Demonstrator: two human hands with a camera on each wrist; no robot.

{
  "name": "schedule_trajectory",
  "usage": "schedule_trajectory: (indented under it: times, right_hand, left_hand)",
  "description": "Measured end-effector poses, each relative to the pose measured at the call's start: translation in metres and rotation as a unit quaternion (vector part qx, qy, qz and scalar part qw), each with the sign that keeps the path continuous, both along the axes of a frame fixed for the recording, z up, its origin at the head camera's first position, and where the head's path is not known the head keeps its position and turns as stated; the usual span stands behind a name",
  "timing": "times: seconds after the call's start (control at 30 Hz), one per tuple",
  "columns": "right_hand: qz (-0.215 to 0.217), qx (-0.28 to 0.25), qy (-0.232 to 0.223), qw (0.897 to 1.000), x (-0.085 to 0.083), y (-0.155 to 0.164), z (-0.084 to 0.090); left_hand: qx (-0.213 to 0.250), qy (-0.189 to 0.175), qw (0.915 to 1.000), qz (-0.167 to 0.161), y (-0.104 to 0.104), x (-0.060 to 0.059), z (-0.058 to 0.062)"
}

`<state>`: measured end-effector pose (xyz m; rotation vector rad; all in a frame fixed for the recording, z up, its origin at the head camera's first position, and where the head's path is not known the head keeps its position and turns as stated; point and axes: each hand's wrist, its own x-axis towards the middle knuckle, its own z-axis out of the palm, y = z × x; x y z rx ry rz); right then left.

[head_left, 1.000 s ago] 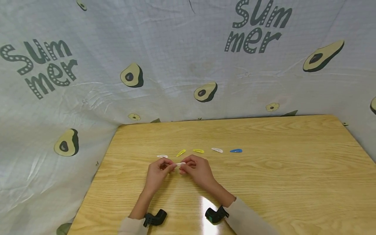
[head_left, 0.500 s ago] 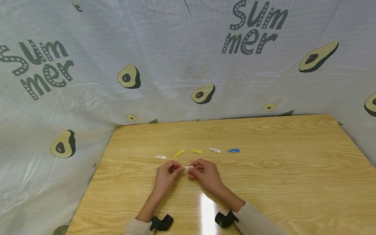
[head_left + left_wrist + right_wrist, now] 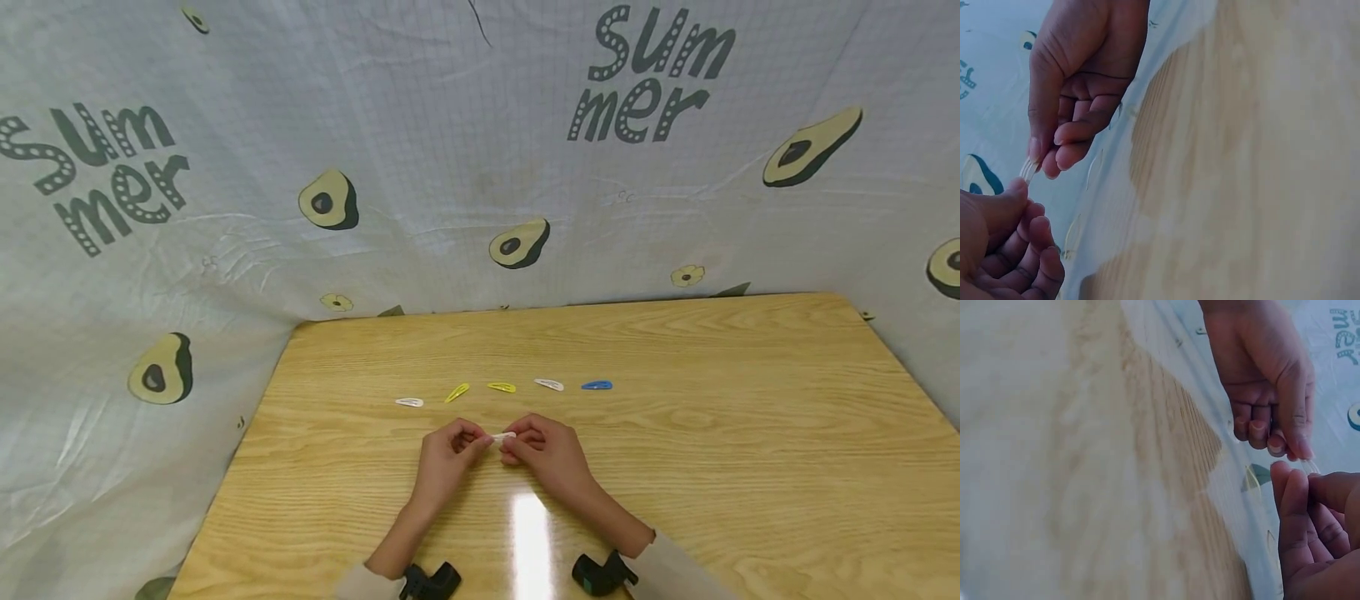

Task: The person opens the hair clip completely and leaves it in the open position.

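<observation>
Your left hand (image 3: 448,454) and right hand (image 3: 551,454) each pinch one end of the white hair clip (image 3: 503,437), steadying it above the tabletop (image 3: 750,467).

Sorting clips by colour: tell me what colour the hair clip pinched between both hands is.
White hair clip, clearest in the head view.

On the wooden table (image 3: 750,433) we see a row of five hair clips lying well apart from one another: a white clip (image 3: 409,402) at the far left, then two yellow clips (image 3: 457,392) (image 3: 502,387), another white one (image 3: 549,384), and a blue clip (image 3: 597,385) at the right end. Behind the table we see a pale cloth backdrop (image 3: 450,125) printed with avocados and the word "summer".
</observation>
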<state>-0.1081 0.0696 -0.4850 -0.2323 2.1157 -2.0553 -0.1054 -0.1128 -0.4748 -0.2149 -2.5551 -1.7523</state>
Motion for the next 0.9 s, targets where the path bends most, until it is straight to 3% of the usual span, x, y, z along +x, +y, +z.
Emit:
schedule_trajectory:
  times: [0.13,0.33,0.4,0.5,0.7,0.9]
  right_hand:
    - [-0.004,0.003,-0.017,1.000,0.003,0.008,-0.001]
    - [-0.008,0.010,-0.026,1.000,0.009,0.019,0.002]
    - [-0.008,0.012,-0.028,0.999,0.011,0.023,0.003]
    - [-0.006,0.009,-0.030,0.999,0.014,0.028,0.003]
    - [-0.013,-0.001,-0.036,0.999,0.018,0.036,0.006]
    - [-0.020,0.014,-0.038,0.999,0.024,0.047,0.001]
  left_hand:
    - [0.000,-0.020,0.9998,-0.005,0.010,0.005,0.005]
    - [0.007,-0.024,0.9996,-0.014,0.024,0.019,0.033]
    - [0.008,-0.024,0.9996,-0.015,0.027,0.020,0.035]
    - [0.017,-0.023,0.9995,-0.014,0.031,0.020,0.027]
    - [0.052,-0.012,0.9985,-0.015,0.036,0.015,-0.005]
    - [0.046,-0.016,0.9985,-0.027,0.044,0.017,-0.008]
